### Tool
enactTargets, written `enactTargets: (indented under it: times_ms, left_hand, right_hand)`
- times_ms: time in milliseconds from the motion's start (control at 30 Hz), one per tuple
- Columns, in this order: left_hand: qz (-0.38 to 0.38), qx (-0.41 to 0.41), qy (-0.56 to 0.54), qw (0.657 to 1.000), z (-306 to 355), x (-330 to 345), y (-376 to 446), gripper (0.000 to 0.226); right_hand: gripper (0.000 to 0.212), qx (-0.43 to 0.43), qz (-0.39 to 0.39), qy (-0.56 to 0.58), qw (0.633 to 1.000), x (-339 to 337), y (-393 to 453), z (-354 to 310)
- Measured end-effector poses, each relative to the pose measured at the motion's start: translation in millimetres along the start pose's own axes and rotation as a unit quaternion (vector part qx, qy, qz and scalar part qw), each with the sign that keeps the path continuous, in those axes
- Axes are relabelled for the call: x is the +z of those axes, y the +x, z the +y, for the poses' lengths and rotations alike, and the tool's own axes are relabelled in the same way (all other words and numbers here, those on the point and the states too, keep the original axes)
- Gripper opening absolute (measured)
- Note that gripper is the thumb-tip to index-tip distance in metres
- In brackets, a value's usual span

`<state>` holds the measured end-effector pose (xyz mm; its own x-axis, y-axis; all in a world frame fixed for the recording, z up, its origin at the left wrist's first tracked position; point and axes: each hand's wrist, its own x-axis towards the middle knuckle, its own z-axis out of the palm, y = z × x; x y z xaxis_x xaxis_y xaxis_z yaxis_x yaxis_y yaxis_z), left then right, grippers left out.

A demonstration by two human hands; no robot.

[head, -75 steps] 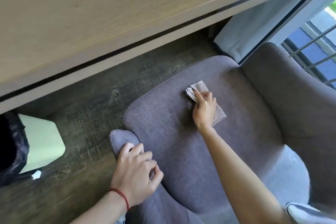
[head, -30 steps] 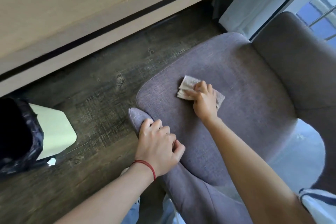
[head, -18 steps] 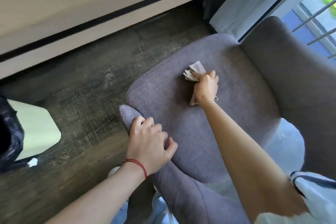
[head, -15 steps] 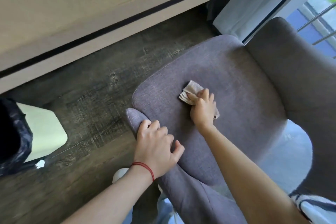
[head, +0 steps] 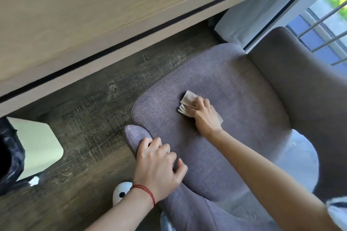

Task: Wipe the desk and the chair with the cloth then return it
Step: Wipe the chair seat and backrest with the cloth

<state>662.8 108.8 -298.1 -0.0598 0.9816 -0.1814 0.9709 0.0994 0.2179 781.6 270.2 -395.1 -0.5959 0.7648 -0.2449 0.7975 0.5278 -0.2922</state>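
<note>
Right now the right hand presses a folded beige cloth flat against the grey chair seat, just right of the frame's centre, fingers spread over it. Lower down, the left hand, a red string bracelet at its wrist, curls closed around the chair's armrest. Across the upper left of the frame runs the pale wooden desk. At the left edge stands a bin with a black liner, on dark wood flooring.
</note>
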Motion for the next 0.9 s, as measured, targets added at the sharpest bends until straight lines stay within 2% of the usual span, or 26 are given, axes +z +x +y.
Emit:
enactTargets:
  times_ms: [33, 133, 200, 267, 300, 367, 400, 433, 533, 567, 600, 633, 700, 733, 800, 867, 900]
  left_hand:
    - [-0.002, 0.002, -0.001, 1.0, 0, -1, 0, 0.037]
    - [-0.005, 0.001, -0.003, 1.0, 1, -1, 1, 0.037]
    - [-0.004, 0.003, -0.008, 1.0, 2, -2, 1, 0.037]
    - [-0.006, 0.005, -0.013, 1.0, 1, -2, 1, 0.036]
    - [-0.008, 0.004, -0.015, 1.0, 0, -2, 2, 0.036]
    - [-0.012, 0.002, -0.014, 1.0, 1, -3, 1, 0.037]
    - [-0.011, 0.003, -0.014, 1.0, 1, -3, 1, 0.037]
    - [-0.013, 0.004, -0.013, 1.0, 1, -3, 1, 0.036]
    - [-0.016, 0.003, -0.012, 1.0, 0, -4, 2, 0.036]
    - [-0.017, 0.002, -0.013, 1.0, 0, -4, 2, 0.036]
    - [-0.019, 0.001, -0.012, 1.0, 0, -3, 2, 0.036]
    - [-0.02, 0.001, -0.011, 1.0, 0, -3, 2, 0.037]
    - [-0.017, 0.002, -0.011, 1.0, 1, -3, 1, 0.037]
    - [-0.017, 0.003, -0.01, 1.0, 1, -4, 1, 0.036]
    - [-0.026, 0.003, -0.008, 1.0, 1, -5, 0, 0.036]
    - [-0.028, 0.002, -0.006, 1.0, 1, -5, 0, 0.037]
    - [-0.026, 0.002, -0.004, 1.0, 2, -4, 0, 0.037]
  right_hand:
    - [0.043, 0.026, 0.005, 0.005, 1.0, -3, 7, 15]
    - [0.038, 0.2, 0.068, 0.05, 0.976, -9, 16, 10]
    - [0.031, 0.167, 0.063, 0.072, 0.981, 1, 12, -17]
    - [0.03, 0.074, 0.021, 0.024, 0.997, 1, 11, -6]
    - [0.032, 0.078, 0.027, 0.031, 0.996, -7, 17, 12]
    - [0.032, 0.201, 0.101, 0.059, 0.973, -20, 28, 43]
    - [0.031, 0.243, 0.128, 0.065, 0.959, -21, 26, 38]
    - [0.029, 0.235, 0.136, 0.062, 0.96, -15, 22, 23]
    - [0.029, 0.056, 0.012, 0.005, 0.998, 7, 0, -6]
    - [0.031, 0.037, 0.002, 0.003, 0.999, -2, 3, 4]
    - [0.033, 0.066, 0.014, 0.014, 0.998, -8, 15, 23]
    - [0.035, 0.131, 0.049, 0.03, 0.99, -14, 24, 36]
    - [0.037, 0.237, 0.099, 0.057, 0.965, -13, 29, 23]
    - [0.035, 0.225, 0.1, 0.056, 0.968, -4, 26, 2]
    - [0.033, 0.122, 0.041, 0.037, 0.991, 14, 6, -29]
    - [0.037, 0.019, -0.007, 0.031, 0.999, 8, -1, -10]
    - [0.039, 0.045, -0.012, 0.027, 0.999, -2, 8, 11]
